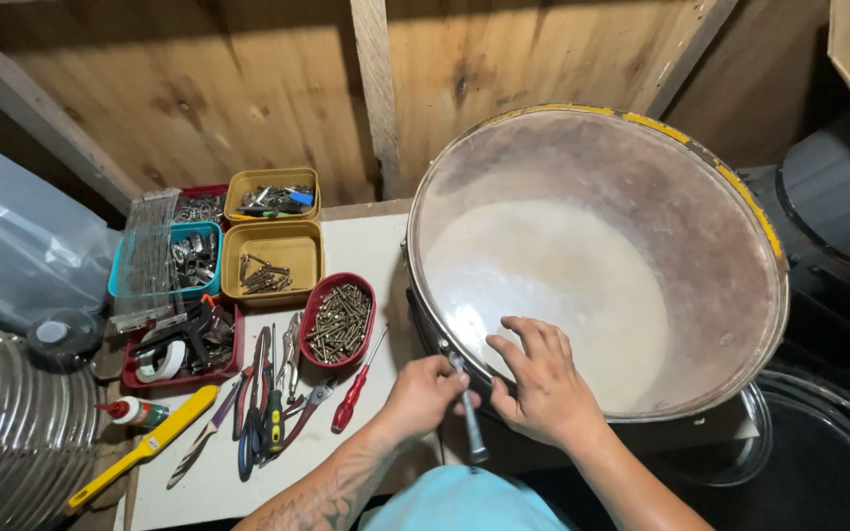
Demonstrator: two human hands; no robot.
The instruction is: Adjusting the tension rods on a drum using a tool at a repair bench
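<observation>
A large round drum [720, 187] with a worn whitish skin and a yellow-edged metal hoop lies tilted on a white tabletop [366, 246]. My left hand [423, 393] is shut on a slim metal tool [471, 418] whose tip meets the hoop at the near rim. My right hand [543, 379] rests flat on the drum skin just beside that spot, fingers spread.
Left of the drum are trays of screws [338, 321], yellow trays [273, 258], a teal tray [189, 258], a red-handled screwdriver [356, 388], pliers [270, 393], a yellow tool [145, 447] and a glue bottle [133, 411]. A ribbed metal vessel [2, 423] stands far left, wooden boards behind.
</observation>
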